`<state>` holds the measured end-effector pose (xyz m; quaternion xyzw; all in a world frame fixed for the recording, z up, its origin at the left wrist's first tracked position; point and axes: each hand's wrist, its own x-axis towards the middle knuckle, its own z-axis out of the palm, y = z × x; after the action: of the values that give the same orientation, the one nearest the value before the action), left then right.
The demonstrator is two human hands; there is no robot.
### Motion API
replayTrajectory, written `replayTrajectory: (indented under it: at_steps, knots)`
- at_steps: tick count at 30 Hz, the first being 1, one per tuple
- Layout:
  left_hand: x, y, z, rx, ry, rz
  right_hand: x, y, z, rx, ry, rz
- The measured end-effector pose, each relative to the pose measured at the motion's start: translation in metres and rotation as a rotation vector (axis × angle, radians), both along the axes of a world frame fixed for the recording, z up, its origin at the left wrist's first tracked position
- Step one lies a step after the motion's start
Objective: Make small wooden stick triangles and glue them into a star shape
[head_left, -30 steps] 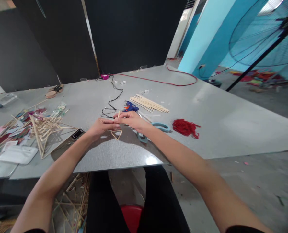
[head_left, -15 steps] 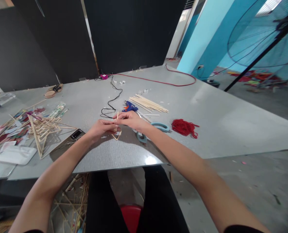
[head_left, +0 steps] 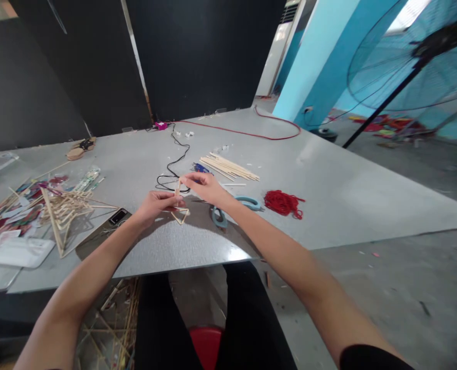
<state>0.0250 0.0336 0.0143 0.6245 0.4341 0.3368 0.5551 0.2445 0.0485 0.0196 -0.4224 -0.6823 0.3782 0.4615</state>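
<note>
My left hand [head_left: 159, 205] is closed around a small frame of thin wooden sticks [head_left: 181, 222], whose triangular end hangs below the fingers. At the frame's upper end, the fingertips of my right hand [head_left: 205, 188] pinch a stick that stands upright. Its exact joint is too small to make out. Just beyond the right hand lies a blue glue gun [head_left: 201, 168], partly hidden by it. Scissors with light blue handles [head_left: 219, 218] rest on the table under my right forearm.
Loose wooden sticks [head_left: 230, 167] lie behind the right hand, with a bundle of red yarn [head_left: 283, 203] to their right. At left are a larger stick structure [head_left: 60, 226], scraps and a white packet [head_left: 22, 252]. A black cable [head_left: 170, 167] runs across the grey table [head_left: 328, 195].
My right hand has drawn slightly up and apart from the left, showing more of the upright stick. The whole view has shifted a little as the head turned right.
</note>
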Motion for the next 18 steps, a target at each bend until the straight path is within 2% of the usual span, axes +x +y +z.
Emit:
replayTrajectory:
  at_steps: [2, 4, 6, 8, 10, 12, 15, 18]
  knots:
    - [-0.001, 0.001, -0.001, 0.009, -0.009, 0.028, 0.015, 0.005, 0.009, 0.016, -0.043, -0.09]
    - [-0.002, 0.003, -0.003, 0.015, -0.029, 0.042, 0.038, 0.004, 0.02, 0.03, -0.2, -0.129]
    - [-0.003, 0.006, -0.006, 0.023, -0.042, 0.051, 0.066, -0.006, 0.029, 0.074, -0.492, -0.142]
    - [-0.003, 0.009, -0.009, 0.034, -0.055, 0.067, 0.09, -0.023, 0.031, 0.052, -0.799, -0.186]
    - [-0.004, 0.011, -0.012, 0.043, -0.065, 0.078, 0.106, -0.043, 0.024, 0.012, -1.017, -0.211]
    - [-0.004, 0.013, -0.013, 0.055, -0.066, 0.075, 0.111, -0.062, 0.011, 0.056, -1.112, -0.221]
    - [-0.005, 0.015, -0.013, 0.078, -0.059, 0.057, 0.109, -0.078, -0.009, 0.14, -1.103, -0.256]
    - [-0.006, 0.017, -0.013, 0.086, -0.06, 0.044, 0.109, -0.078, -0.021, 0.178, -1.05, -0.254]
